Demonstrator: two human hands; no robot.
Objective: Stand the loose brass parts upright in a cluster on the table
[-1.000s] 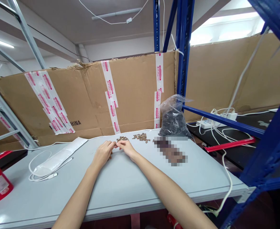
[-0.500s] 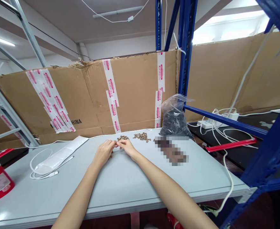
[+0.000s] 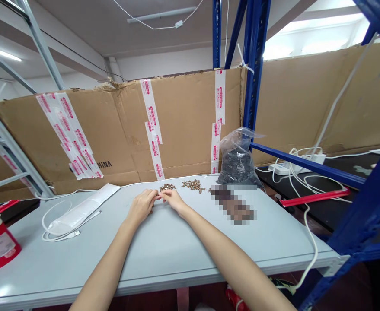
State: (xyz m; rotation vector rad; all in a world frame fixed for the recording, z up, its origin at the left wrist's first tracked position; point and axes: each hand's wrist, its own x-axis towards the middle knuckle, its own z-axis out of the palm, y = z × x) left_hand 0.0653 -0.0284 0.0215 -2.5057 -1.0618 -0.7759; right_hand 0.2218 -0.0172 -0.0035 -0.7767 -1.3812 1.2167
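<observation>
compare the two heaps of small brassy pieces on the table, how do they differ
The left heap sits right by the fingertips of the right hand, while the right heap lies farther from them. The left heap looks more compact; the right heap spreads wider, with pieces straying at its right end. Both are loose on the grey table.

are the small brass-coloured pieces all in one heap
No, one cluster lies beyond the right hand, and a second cluster lies farther right, apart.
</observation>
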